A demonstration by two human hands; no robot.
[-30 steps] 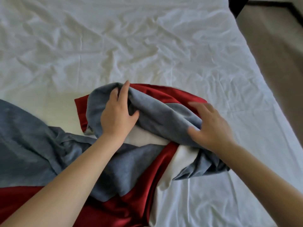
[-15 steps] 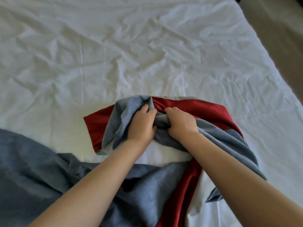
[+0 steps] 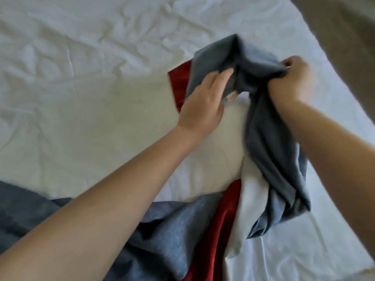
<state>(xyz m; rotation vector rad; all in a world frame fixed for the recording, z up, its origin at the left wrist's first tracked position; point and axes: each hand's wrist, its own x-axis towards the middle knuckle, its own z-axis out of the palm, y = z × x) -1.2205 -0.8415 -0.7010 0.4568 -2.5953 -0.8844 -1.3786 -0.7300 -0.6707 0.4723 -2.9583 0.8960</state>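
blue-grey fabric (image 3: 269, 142): right of centre, its top gathered into a bunch and lifted off the bed, the rest hanging toward the lower right; another stretch lies at the lower left.
right hand (image 3: 292, 80): upper right, fingers curled tight round the gathered top of the blue-grey fabric.
left hand (image 3: 205, 100): centre, just left of the bunch; fingers (image 3: 221, 76) straight and pressed together, tips touching the fabric's fold.
red fabric (image 3: 179, 84): shows left of the bunch, beyond the left hand; a second strip runs to the bottom edge.
white fabric (image 3: 249, 189): between that strip and the hanging blue-grey.
bed (image 3: 81, 57): crumpled white sheet, across the upper left.
floor (image 3: 345, 27): brown, upper right corner.
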